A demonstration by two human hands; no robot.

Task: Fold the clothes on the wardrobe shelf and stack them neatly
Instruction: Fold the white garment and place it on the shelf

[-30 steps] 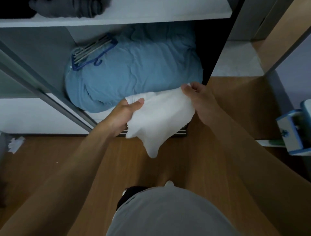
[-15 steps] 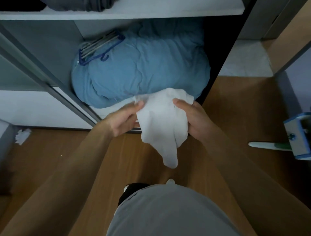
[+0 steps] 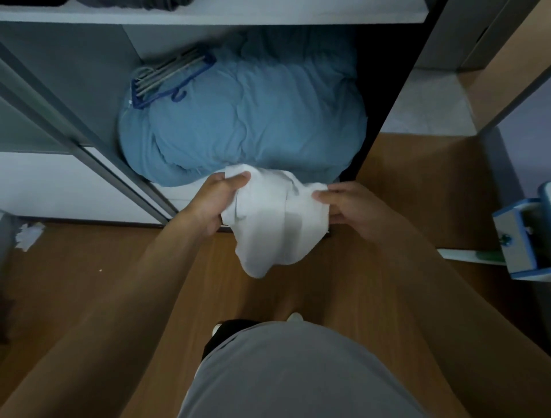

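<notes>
A small white garment point(image 3: 275, 220) hangs bunched between my two hands, just in front of the open wardrobe. My left hand point(image 3: 216, 201) pinches its upper left corner with thumb on top. Gripping the right edge is my right hand point(image 3: 347, 206), fingers curled around the cloth. The lower part of the garment droops toward the wooden floor. Dark folded clothes point(image 3: 155, 3) lie on the white shelf point(image 3: 268, 16) at the top of the view, mostly cut off.
A big blue duvet bundle point(image 3: 244, 119) fills the lower wardrobe compartment, with blue and grey hangers point(image 3: 167, 79) on top. A grey sliding door frame point(image 3: 83, 149) runs diagonally at left. A blue and white object point(image 3: 518, 238) stands at right. Crumpled paper point(image 3: 28, 235) lies on the floor.
The garment was spread wide between my hands, then gathered together. Now my hands hold it bunched and a little apart, slightly lower in front of the wardrobe.
</notes>
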